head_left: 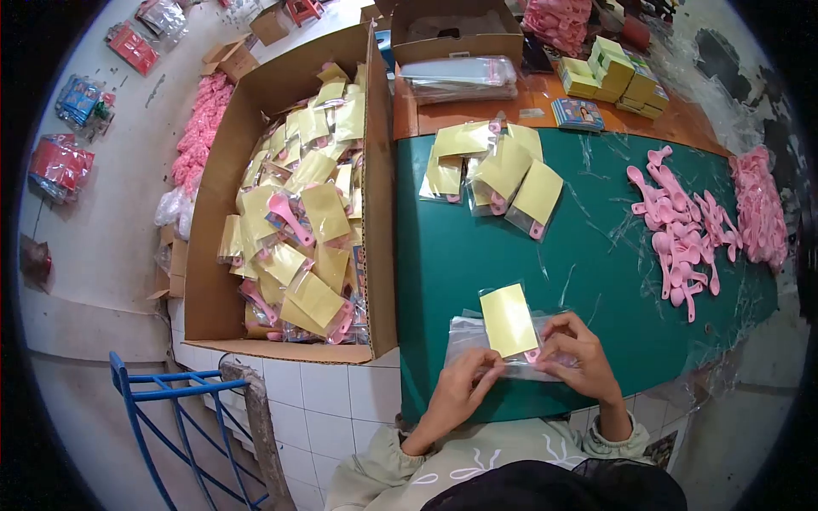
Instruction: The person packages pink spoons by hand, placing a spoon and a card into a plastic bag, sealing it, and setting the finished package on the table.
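In front of me a transparent plastic bag holding a yellow card lies over a stack of transparent bags. The end of a pink spoon handle shows at the card's lower right corner. My left hand pinches the bag's lower edge on the left, thumb and fingers pressed together. At the lower right, next to the spoon handle, my right hand is closed on the same bag's edge. Several packed bags with yellow cards lie farther back on the green table top.
Left of the table stands a cardboard box heaped with packed bags. Loose pink spoons and a bagged bundle of spoons lie right. Card stacks and flat bags sit at the back. A blue metal frame stands lower left.
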`<action>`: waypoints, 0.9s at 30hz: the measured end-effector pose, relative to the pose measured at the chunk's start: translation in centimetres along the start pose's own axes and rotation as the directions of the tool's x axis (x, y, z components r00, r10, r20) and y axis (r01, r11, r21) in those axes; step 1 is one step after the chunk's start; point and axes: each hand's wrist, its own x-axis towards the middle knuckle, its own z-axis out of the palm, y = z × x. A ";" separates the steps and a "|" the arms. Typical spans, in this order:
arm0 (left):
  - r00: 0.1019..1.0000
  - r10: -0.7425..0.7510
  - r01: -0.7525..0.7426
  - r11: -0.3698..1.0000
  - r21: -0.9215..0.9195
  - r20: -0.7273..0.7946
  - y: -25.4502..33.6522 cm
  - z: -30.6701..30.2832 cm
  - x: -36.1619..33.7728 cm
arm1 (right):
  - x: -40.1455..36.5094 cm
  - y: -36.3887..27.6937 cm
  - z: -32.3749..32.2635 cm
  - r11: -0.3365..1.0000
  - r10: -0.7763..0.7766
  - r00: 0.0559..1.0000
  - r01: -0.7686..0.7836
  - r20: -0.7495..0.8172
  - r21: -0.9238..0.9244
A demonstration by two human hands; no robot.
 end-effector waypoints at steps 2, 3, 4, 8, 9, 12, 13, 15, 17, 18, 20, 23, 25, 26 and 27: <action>0.999 -0.033 0.033 0.999 0.020 -0.022 0.1 0.2 0.0 | -0.4 -0.3 0.9 0.985 0.141 0.989 -0.135 -0.046 0.110; 0.998 -0.047 0.047 0.999 0.003 -0.028 0.1 0.2 0.0 | -0.5 0.0 1.3 0.953 0.207 0.977 -0.191 -0.045 0.234; 0.998 -0.062 0.061 0.998 -0.015 -0.033 0.1 0.2 0.1 | -0.7 0.5 1.8 0.904 0.272 0.962 -0.242 -0.035 0.353; 0.993 -0.089 0.086 0.995 -0.050 -0.076 -0.2 0.6 0.2 | -0.3 0.0 2.9 0.876 0.358 0.922 -0.277 -0.146 0.395; 0.992 -0.103 0.099 0.994 -0.049 -0.079 -0.4 0.6 0.2 | -0.2 -0.2 3.1 0.874 0.376 0.912 -0.290 -0.164 0.389; 0.986 -0.147 0.141 0.987 -0.071 -0.081 -0.8 0.5 0.1 | 0.2 -0.6 3.4 0.874 0.409 0.887 -0.313 -0.216 0.371; 0.984 -0.161 0.153 0.983 -0.096 -0.076 -1.0 0.6 0.0 | 0.4 -0.8 3.5 0.880 0.406 0.883 -0.308 -0.235 0.362; 0.977 -0.194 0.175 0.965 -0.197 -0.083 -0.9 0.7 0.0 | 0.4 -0.7 3.6 0.889 0.401 0.877 -0.304 -0.264 0.341; 0.967 -0.234 0.187 0.919 -0.346 -0.101 -0.7 0.9 0.0 | 0.3 -0.2 3.7 0.897 0.398 0.873 -0.305 -0.282 0.320; 0.970 -0.219 0.164 0.912 -0.377 -0.108 -0.9 1.1 -0.1 | 0.3 -0.2 3.8 0.890 0.407 0.870 -0.311 -0.277 0.333; 0.974 -0.188 0.117 0.892 -0.437 -0.124 -1.5 1.4 -0.2 | 0.3 -0.4 3.8 0.877 0.426 0.864 -0.322 -0.268 0.356; 0.978 -0.198 0.162 0.916 -0.367 -0.062 -1.8 1.2 -0.4 | 0.1 0.1 3.8 0.913 0.375 0.898 -0.315 -0.231 0.259; 0.971 -0.239 0.220 0.915 -0.339 -0.013 -1.3 0.9 -0.4 | 0.4 -0.5 3.8 0.906 0.383 0.896 -0.318 -0.224 0.279; 0.966 -0.259 0.249 0.913 -0.323 0.010 -0.9 0.7 -0.4 | 0.5 -0.8 3.7 0.903 0.386 0.896 -0.318 -0.221 0.289; 0.967 -0.254 0.246 0.912 -0.328 0.018 -0.7 0.5 -0.3 | 0.6 -0.8 3.6 0.898 0.393 0.899 -0.330 -0.192 0.292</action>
